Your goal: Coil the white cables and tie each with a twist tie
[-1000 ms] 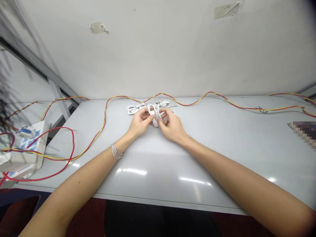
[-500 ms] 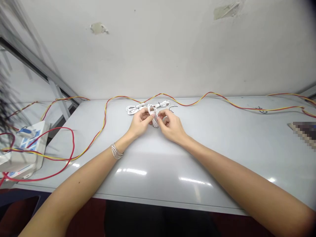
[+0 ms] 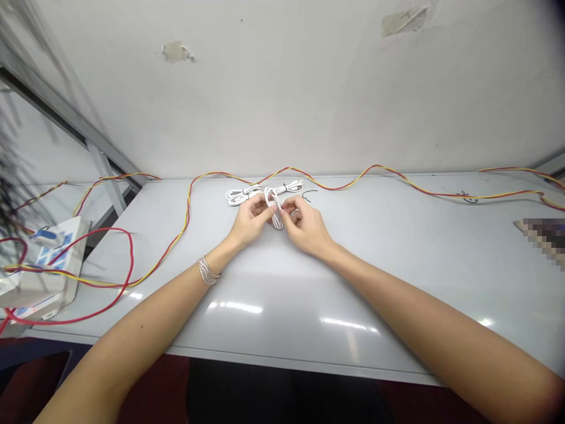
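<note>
A coiled white cable [image 3: 277, 220] stands up between my two hands above the grey table. My left hand [image 3: 251, 218] is closed, thumb and fingers pinching the coil from its left side. My right hand [image 3: 305, 224] is closed too, its thumb and fingertips gripping the coil at its right edge. Just behind lie more bundled white cables, one at the left [image 3: 238, 195] and one at the right [image 3: 293, 186], each with a dark tie. A thin black tie [image 3: 311, 194] rests on the table beyond my right hand.
A red and yellow twisted wire [image 3: 335, 188] snakes along the back of the table [image 3: 379, 282] by the wall. At left sits a white power strip [image 3: 66, 253] with a red cable loop [image 3: 131, 253]. A pixelated object [image 3: 545, 235] lies at the right edge.
Both hands keep almost the same place. The fingers of my right hand have shifted very slightly at the coil's edge.
</note>
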`<state>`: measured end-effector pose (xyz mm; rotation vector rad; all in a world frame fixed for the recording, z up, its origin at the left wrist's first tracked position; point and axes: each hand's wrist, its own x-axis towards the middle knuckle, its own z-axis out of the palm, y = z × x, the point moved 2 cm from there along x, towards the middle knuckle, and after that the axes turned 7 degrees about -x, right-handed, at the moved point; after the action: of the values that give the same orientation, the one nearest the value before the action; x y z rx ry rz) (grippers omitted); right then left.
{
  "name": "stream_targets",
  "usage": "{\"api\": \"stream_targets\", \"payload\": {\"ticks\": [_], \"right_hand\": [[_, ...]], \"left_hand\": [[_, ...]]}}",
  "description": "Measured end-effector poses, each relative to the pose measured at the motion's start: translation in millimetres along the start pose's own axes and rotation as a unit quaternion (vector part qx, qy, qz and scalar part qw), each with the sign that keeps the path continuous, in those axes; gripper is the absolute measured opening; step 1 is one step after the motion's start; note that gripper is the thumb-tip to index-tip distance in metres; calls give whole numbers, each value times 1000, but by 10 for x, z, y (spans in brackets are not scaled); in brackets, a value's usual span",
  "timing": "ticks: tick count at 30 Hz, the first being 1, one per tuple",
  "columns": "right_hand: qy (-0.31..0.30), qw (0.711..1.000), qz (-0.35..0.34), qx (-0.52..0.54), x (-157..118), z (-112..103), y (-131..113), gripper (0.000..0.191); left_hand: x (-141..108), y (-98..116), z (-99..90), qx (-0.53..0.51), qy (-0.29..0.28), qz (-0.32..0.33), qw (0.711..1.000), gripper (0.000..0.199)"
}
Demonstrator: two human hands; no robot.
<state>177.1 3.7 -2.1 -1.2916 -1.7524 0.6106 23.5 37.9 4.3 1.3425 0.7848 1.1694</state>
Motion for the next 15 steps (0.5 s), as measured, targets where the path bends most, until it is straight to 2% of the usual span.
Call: {"api": "stream_targets", "payload": {"ticks": [15], "right_hand": [[10,1000,16,21,9,1,15,13]], "left_hand": [[-11,43,9,12,-15,5,1000,32]]}}
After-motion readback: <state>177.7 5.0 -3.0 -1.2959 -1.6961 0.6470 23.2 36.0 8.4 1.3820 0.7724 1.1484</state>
